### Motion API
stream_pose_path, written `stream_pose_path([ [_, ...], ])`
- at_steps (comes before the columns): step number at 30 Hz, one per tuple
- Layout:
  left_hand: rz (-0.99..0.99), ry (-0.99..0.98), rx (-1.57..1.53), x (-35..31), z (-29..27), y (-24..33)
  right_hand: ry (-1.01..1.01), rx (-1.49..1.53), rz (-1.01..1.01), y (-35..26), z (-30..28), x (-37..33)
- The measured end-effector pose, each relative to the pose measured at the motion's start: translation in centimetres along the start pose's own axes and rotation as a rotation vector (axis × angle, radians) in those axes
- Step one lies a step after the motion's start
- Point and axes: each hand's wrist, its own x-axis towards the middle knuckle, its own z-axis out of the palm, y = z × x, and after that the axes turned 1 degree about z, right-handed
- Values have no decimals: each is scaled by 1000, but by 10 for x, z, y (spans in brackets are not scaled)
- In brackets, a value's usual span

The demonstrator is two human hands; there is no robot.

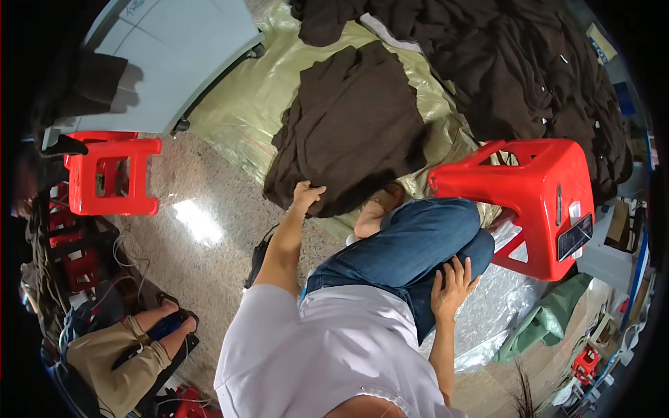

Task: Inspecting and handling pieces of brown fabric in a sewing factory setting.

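Pinching brown cloth (pixel 355 125) by one edge with left hand (pixel 307 195); resting right hand (pixel 451 287) spread on knee (pixel 482 252). Likely soft, floppy, light; best held by edges.

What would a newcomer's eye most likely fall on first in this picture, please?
Probably the bright red plastic stool at the right, with a dark phone-like device on it. Next comes the dark brown cloth at the upper middle, lying on yellowish plastic sheeting, with the left hand at its near edge.
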Motion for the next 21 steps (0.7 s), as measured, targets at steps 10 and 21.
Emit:
stream_pose_path([
  [10, 266, -790, -684, -236, 87, 237, 153, 789, 4, -115, -15, 98],
  [21, 1494, -538, 523, -255, 82, 264, -353, 975, -264, -101, -131, 77],
])
